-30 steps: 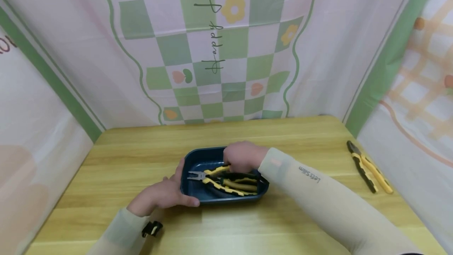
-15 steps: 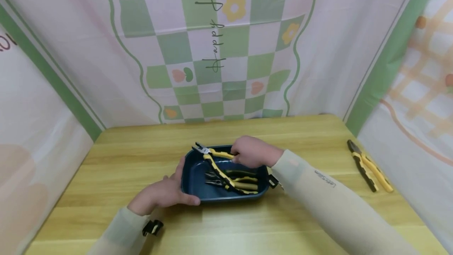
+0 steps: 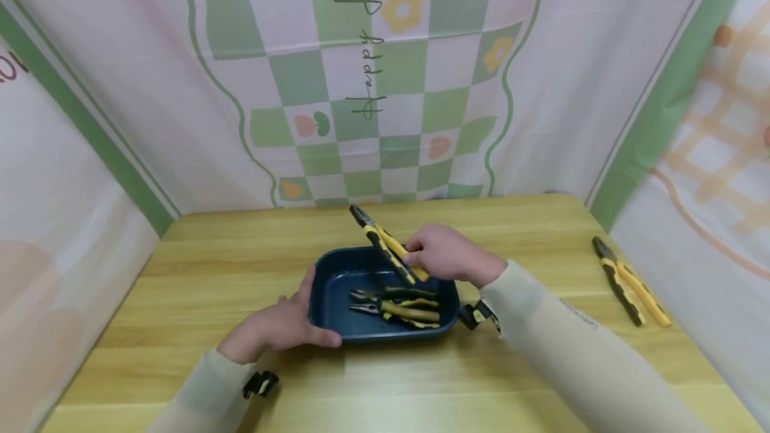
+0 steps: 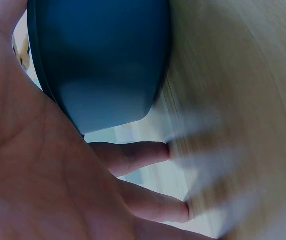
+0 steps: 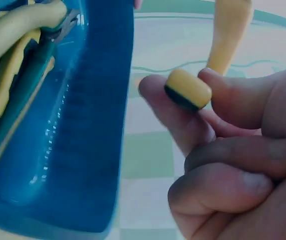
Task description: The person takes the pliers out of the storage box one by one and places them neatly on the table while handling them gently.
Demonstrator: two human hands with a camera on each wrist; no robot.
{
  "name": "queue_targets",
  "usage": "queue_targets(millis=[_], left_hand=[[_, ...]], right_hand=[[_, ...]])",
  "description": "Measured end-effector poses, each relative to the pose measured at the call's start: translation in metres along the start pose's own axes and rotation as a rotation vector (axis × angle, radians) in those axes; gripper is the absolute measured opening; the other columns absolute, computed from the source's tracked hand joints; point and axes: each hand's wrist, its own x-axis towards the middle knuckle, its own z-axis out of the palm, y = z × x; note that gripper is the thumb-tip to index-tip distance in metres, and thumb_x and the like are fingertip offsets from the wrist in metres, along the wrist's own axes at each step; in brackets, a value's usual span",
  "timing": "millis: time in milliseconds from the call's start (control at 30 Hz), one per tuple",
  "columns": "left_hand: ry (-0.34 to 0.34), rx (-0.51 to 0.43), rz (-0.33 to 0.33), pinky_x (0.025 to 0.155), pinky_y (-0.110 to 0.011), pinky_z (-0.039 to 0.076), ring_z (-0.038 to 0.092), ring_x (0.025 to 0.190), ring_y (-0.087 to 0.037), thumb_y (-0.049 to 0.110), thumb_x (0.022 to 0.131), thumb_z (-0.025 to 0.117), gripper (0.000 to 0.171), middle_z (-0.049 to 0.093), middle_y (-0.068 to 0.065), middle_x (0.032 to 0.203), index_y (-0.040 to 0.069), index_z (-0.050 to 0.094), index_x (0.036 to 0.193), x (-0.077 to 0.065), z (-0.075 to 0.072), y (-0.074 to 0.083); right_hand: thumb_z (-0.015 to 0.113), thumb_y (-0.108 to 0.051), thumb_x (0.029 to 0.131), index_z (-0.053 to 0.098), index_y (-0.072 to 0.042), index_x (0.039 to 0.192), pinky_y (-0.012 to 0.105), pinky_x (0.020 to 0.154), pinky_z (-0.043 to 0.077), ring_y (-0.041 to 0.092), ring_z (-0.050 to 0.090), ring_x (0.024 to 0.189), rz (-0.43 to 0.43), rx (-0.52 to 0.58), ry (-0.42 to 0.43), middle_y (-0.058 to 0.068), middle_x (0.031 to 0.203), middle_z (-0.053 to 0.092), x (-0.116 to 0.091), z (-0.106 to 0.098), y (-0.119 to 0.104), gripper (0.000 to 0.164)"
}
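Right hand: the person's right hand (image 3: 448,252) is clamped on one handle of a pair of pliers, thumb against fingers; the right wrist view shows the pinch near that handle's rounded end, with the second handle standing apart from it.
Held pliers: the held pliers (image 3: 383,246), black and yellow with a dark metal head, slant up and away to the left of the grip, over the far side of the tray.
Blue tray: the tray (image 3: 331,316) sits just below the grip and to its left, dark and round-cornered.
Tray's load: below the grip, other pliers (image 3: 415,313) overlap in the tray's right half, heads to the left, handles yellow, black and dull olive.
Left hand: left of the grip, the left hand (image 3: 279,326) braces the tray's near left corner, thumb on the near side, fingers spread.
Sleeves: print on the right sleeve (image 3: 580,359) slants too much to read from here.
Lone pliers: well to the right of the grip, the lone pliers (image 3: 637,289) lie near the edge of the wooden table (image 3: 210,272).
Backdrop writing: beyond the grip, the checked cloth (image 3: 400,69) reads "Happy" sideways, the next word cut off above.
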Motion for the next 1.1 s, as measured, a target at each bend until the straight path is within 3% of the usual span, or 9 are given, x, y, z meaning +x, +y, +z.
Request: queue_targets(millis=[167,233,400,700,933,1100], left_hand=[[0.001,0.003,0.002,0.096,-0.067,0.021,0.006,0.128,-0.058,0.063,0.061,0.076,0.135,0.018,-0.018,0.151,0.023,-0.020,0.147,-0.001,-0.001,0.000],[0.000,0.001,0.003,0.096,-0.067,0.021,0.006,0.128,-0.058,0.063,0.061,0.076,0.135,0.018,-0.018,0.151,0.022,-0.020,0.147,-0.001,-0.001,0.000],[-0.010,-0.007,0.006,0.095,-0.066,0.023,0.006,0.128,-0.058,0.063,0.062,0.075,0.134,0.017,-0.019,0.151,0.023,-0.021,0.146,-0.001,-0.001,0.000],[-0.019,0.003,0.006,0.094,-0.065,0.026,0.006,0.128,-0.058,0.064,0.062,0.075,0.134,0.018,-0.018,0.151,0.024,-0.022,0.146,-0.001,-0.001,-0.001],[-0.017,0.000,0.002,0.095,-0.065,0.025,0.007,0.128,-0.058,0.064,0.061,0.075,0.135,0.016,-0.017,0.152,0.024,-0.022,0.146,0.001,-0.001,-0.001],[-0.017,-0.011,0.009,0.096,-0.065,0.024,0.005,0.128,-0.059,0.063,0.062,0.075,0.134,0.013,-0.016,0.153,0.024,-0.022,0.146,0.002,0.000,-0.003]], right_hand=[[0.059,-0.020,0.093,0.047,-0.010,0.058,0.029,0.048,0.027,0.015,0.025,0.045,0.073,0.187,-0.004,-0.002,0.053,0.027,-0.006,-0.003,0.008,0.038],[0.059,-0.020,0.093,0.052,-0.010,0.060,0.029,0.049,0.026,0.016,0.025,0.046,0.086,0.198,0.011,-0.002,0.054,0.027,-0.008,-0.005,0.012,0.035],[0.059,-0.023,0.093,0.064,-0.013,0.068,0.030,0.048,0.027,0.017,0.029,0.049,0.108,0.144,0.071,-0.002,0.056,0.033,-0.013,-0.014,0.026,0.027],[0.058,-0.023,0.093,0.070,-0.011,0.081,0.032,0.053,0.030,0.019,0.036,0.057,0.228,0.111,0.130,0.005,0.071,0.057,-0.032,-0.031,0.056,0.022],[0.055,-0.023,0.094,0.066,-0.008,0.071,0.029,0.047,0.028,0.014,0.029,0.047,0.316,0.050,0.131,-0.001,0.053,0.038,-0.048,-0.035,0.080,0.030],[0.055,-0.023,0.093,0.059,-0.007,0.065,0.026,0.043,0.030,0.011,0.031,0.044,0.385,0.028,0.121,-0.004,0.051,0.036,-0.055,-0.032,0.098,0.033]])
